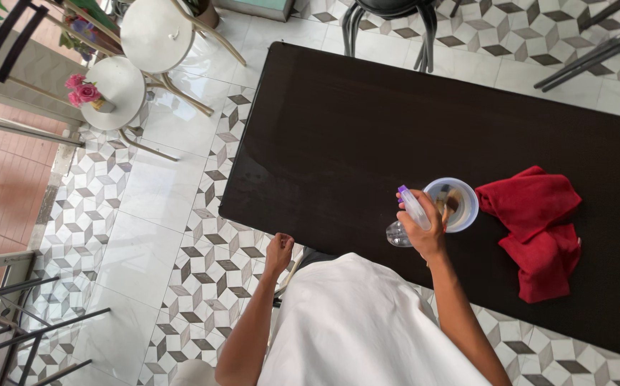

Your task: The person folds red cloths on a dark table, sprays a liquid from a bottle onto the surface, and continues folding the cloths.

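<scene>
My right hand (424,227) grips a clear spray bottle (404,220) with a purple nozzle, held just above the dark table (338,136) near its front edge. Right beside the bottle stands a white bowl (467,207) holding a wooden-handled utensil. A crumpled red cloth (538,229) lies on the table to the right of the bowl. My left hand (279,251) hangs off the table's edge over the floor, curled into a loose fist with nothing in it.
A small round white table (120,89) with pink flowers (81,91) and a white round stool (156,32) stand at the upper left on the patterned tile floor. Black chair legs (395,28) show beyond the table's far side.
</scene>
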